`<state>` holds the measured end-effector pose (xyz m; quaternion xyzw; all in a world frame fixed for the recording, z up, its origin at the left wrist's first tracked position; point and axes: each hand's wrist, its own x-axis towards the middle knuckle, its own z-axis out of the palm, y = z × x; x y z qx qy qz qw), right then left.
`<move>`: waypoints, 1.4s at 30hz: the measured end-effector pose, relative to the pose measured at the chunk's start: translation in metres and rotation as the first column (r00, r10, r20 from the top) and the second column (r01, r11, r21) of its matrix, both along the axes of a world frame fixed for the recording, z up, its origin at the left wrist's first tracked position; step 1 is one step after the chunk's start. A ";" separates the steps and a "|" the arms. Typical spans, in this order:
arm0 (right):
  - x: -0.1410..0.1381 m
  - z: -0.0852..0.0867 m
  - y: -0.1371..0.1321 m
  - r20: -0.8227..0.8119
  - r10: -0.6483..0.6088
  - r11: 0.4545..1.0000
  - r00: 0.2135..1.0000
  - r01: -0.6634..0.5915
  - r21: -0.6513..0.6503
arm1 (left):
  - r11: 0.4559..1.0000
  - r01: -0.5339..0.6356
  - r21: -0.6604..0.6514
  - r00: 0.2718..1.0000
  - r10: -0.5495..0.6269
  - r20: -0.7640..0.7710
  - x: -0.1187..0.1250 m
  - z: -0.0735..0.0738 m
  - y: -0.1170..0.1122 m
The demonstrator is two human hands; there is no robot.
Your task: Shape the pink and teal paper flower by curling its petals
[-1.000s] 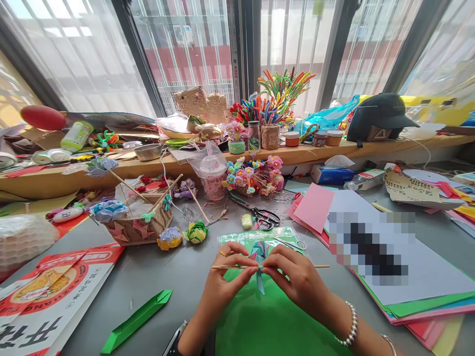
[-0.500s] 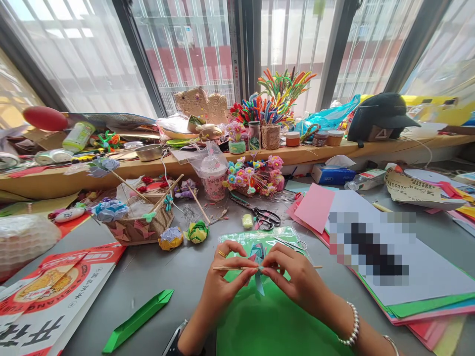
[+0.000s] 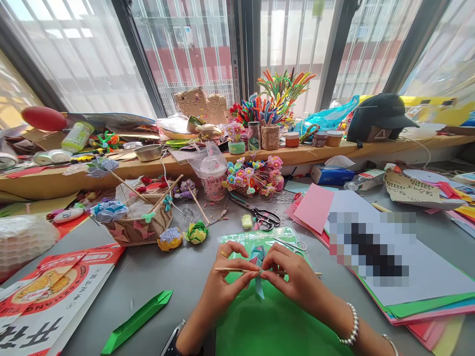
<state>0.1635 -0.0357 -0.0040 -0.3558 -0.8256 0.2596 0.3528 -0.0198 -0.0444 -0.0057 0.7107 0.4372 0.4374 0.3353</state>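
A thin wooden stick [image 3: 230, 270] runs level across both my hands, its ends poking out at either side. My left hand [image 3: 227, 284] pinches it between thumb and forefinger from the left. From the right, my right hand [image 3: 295, 272] closes thumb and fingers on the stick close to the left fingertips. A light blue paper piece [image 3: 260, 289] hangs between the hands, with folded blue and pinkish parts showing above the fingers. How the paper joins the stick is hidden by my fingertips. Beneath them lies a green mat [image 3: 274, 324].
Small scissors [image 3: 291, 244] and large black scissors [image 3: 265, 217] lie beyond my hands. A folded green paper strip [image 3: 137, 321] rests to the left, near a decorated basket [image 3: 141, 230] and two paper flowers. Stacked coloured paper [image 3: 430, 267] covers the right side. A cluttered ledge runs behind.
Both hands stay pinched at nearly the same spot. The stick's right end has dipped slightly and the fingertips have shifted a little.
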 end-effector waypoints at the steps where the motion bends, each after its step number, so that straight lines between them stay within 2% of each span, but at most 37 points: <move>1: 0.000 0.000 0.000 0.003 -0.004 1.000 1.000 0.004 0.005 | 1.000 0.006 -0.001 1.000 -0.006 0.003 0.000 0.000 0.000; 15: -0.002 -0.001 -0.001 -0.010 -0.013 0.998 1.000 0.013 0.060 | 0.995 0.089 -0.037 0.994 -0.087 0.071 -0.001 -0.002 0.001; 21: -0.001 -0.001 -0.001 -0.046 -0.039 0.990 0.998 0.045 0.134 | 1.000 0.002 0.011 1.000 -0.002 -0.017 -0.001 -0.003 0.002; 28: -0.001 -0.001 -0.001 -0.029 -0.050 0.989 0.998 0.053 0.135 | 0.995 -0.040 0.090 0.998 0.045 -0.051 0.000 -0.002 0.003; 37: -0.003 0.000 -0.002 0.011 -0.071 0.993 0.997 0.070 0.099 | 0.999 0.048 0.012 0.997 -0.049 0.052 0.001 -0.002 0.002; 42: -0.003 -0.002 -0.002 0.021 -0.070 0.995 0.997 0.068 0.076 | 0.998 0.060 0.017 0.995 -0.061 0.081 0.001 -0.002 0.001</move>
